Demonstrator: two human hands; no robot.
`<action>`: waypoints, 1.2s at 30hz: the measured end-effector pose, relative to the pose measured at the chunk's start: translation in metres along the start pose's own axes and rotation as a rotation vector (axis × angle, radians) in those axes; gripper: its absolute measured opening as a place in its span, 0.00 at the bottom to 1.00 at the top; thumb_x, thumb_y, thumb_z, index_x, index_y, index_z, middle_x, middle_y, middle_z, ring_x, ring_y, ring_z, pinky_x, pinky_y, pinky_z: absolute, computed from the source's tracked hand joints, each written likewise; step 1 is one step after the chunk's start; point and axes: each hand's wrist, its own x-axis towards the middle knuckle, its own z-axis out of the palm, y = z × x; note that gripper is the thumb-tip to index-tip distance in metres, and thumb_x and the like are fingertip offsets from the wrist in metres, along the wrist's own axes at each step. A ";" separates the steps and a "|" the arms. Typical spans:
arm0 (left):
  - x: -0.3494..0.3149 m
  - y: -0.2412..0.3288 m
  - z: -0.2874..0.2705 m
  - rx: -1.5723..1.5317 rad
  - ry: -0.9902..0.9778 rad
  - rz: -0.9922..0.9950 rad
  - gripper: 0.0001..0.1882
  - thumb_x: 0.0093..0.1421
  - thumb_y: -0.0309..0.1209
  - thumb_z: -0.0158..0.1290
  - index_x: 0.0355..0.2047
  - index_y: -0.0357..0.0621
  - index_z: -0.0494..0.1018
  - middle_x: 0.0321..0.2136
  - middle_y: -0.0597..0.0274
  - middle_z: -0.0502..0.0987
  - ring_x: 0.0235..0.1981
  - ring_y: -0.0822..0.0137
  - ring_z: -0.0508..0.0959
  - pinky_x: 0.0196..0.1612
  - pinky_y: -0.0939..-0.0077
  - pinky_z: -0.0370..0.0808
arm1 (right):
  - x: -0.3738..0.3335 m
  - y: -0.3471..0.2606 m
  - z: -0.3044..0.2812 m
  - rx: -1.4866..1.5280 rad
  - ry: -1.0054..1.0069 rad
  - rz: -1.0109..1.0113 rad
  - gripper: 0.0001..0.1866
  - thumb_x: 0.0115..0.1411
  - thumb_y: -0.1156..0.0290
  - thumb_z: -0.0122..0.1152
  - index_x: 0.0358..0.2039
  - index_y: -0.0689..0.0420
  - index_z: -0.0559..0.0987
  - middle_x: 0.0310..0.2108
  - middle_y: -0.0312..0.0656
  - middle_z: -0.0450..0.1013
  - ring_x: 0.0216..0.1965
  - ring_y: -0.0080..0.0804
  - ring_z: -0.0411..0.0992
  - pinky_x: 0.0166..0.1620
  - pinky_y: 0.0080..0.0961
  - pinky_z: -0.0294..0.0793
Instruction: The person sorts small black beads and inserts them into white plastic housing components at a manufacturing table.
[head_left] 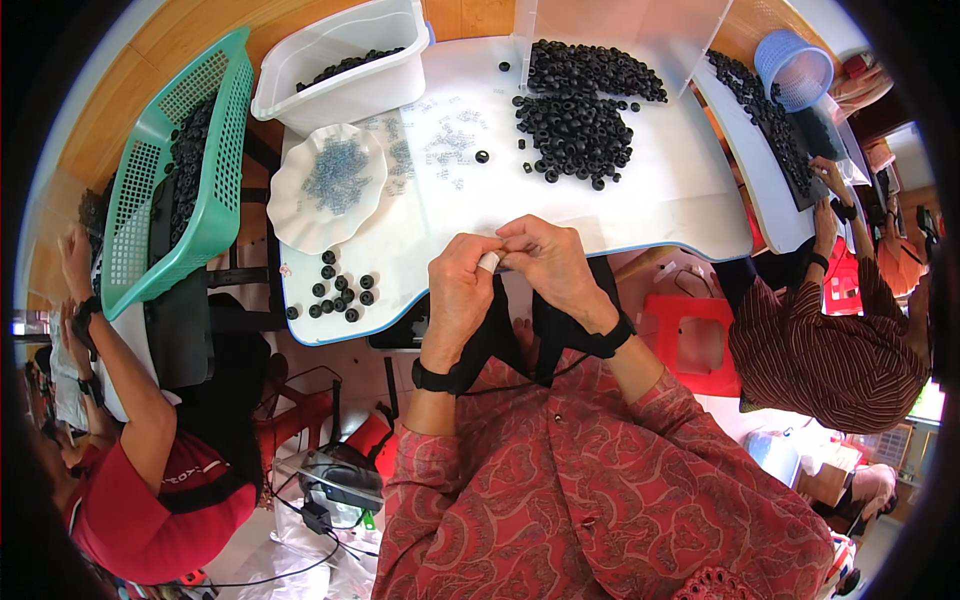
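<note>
My left hand (466, 268) and my right hand (549, 262) meet fingertip to fingertip just in front of the table's near edge. Both are closed in a pinch, and whatever lies between the fingers is hidden. One left finger wears a white wrap (490, 261). Beyond them, a single black round part (482, 157) lies on the white table (640, 215). Small clear springs or coils (455, 140) are scattered there, and more fill a white scalloped plate (283, 215). Several black parts (342, 296) sit loose at the near left.
A large heap of black parts (575, 135) spills from a clear bin (620, 25). A white tub (345, 85) and a green basket (228, 150) hold more. Co-workers sit left and right; a blue basket (795, 70) and red stool (690, 345) are at the right.
</note>
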 end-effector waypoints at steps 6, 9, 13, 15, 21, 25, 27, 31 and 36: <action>-0.005 0.001 0.002 0.029 0.045 0.014 0.09 0.58 0.16 0.56 0.38 0.38 0.80 0.33 0.53 0.82 0.34 0.58 0.83 0.38 0.70 0.78 | -0.008 -0.002 0.006 0.060 0.074 0.007 0.11 0.55 0.82 0.68 0.41 0.63 0.81 0.31 0.44 0.83 0.33 0.25 0.81 0.38 0.22 0.80; -0.007 0.003 0.005 -0.064 0.107 -0.036 0.09 0.59 0.16 0.56 0.38 0.38 0.80 0.34 0.54 0.83 0.34 0.61 0.83 0.39 0.72 0.78 | -0.011 -0.002 0.009 0.175 0.129 0.030 0.12 0.55 0.82 0.68 0.40 0.62 0.81 0.31 0.43 0.83 0.33 0.23 0.81 0.37 0.21 0.80; -0.007 0.000 0.008 -0.065 0.113 -0.033 0.09 0.60 0.17 0.56 0.39 0.38 0.80 0.34 0.55 0.83 0.35 0.62 0.83 0.39 0.73 0.79 | -0.015 -0.004 0.010 0.086 0.169 0.031 0.12 0.54 0.82 0.68 0.40 0.61 0.81 0.30 0.42 0.83 0.32 0.22 0.81 0.37 0.20 0.80; -0.007 -0.003 0.009 -0.033 0.102 -0.003 0.09 0.60 0.17 0.56 0.40 0.39 0.80 0.34 0.55 0.83 0.35 0.62 0.84 0.39 0.72 0.79 | -0.015 -0.001 0.013 0.062 0.187 0.012 0.12 0.54 0.82 0.68 0.41 0.61 0.81 0.30 0.42 0.83 0.31 0.23 0.81 0.37 0.20 0.80; -0.009 -0.008 0.009 0.022 0.102 0.039 0.10 0.60 0.17 0.56 0.40 0.40 0.80 0.34 0.55 0.83 0.35 0.60 0.84 0.39 0.71 0.79 | -0.018 0.006 0.019 0.012 0.235 -0.045 0.14 0.54 0.82 0.68 0.42 0.59 0.81 0.30 0.43 0.82 0.31 0.26 0.81 0.37 0.21 0.81; -0.010 -0.007 0.010 0.055 0.115 0.097 0.10 0.60 0.18 0.56 0.40 0.41 0.80 0.34 0.55 0.82 0.35 0.58 0.83 0.38 0.69 0.79 | -0.019 0.006 0.019 -0.110 0.262 -0.125 0.18 0.54 0.82 0.69 0.46 0.57 0.81 0.32 0.42 0.82 0.32 0.28 0.81 0.38 0.23 0.81; -0.011 -0.007 0.010 0.056 0.116 0.112 0.10 0.60 0.18 0.56 0.40 0.42 0.80 0.34 0.55 0.82 0.35 0.57 0.83 0.38 0.69 0.79 | -0.020 0.005 0.018 -0.098 0.262 -0.120 0.19 0.53 0.82 0.69 0.47 0.57 0.81 0.32 0.41 0.82 0.32 0.29 0.80 0.38 0.24 0.81; -0.011 -0.006 0.010 0.067 0.108 0.117 0.09 0.59 0.18 0.56 0.40 0.41 0.80 0.34 0.55 0.82 0.35 0.56 0.83 0.38 0.68 0.79 | -0.021 0.005 0.017 -0.111 0.260 -0.137 0.21 0.52 0.81 0.69 0.48 0.57 0.81 0.31 0.41 0.82 0.33 0.32 0.78 0.37 0.27 0.80; -0.011 -0.003 0.007 0.053 0.102 0.136 0.10 0.59 0.17 0.55 0.40 0.42 0.80 0.35 0.55 0.82 0.36 0.56 0.83 0.39 0.68 0.79 | -0.025 0.003 0.018 -0.133 0.283 -0.166 0.21 0.52 0.81 0.69 0.49 0.58 0.81 0.30 0.41 0.82 0.34 0.34 0.77 0.36 0.29 0.79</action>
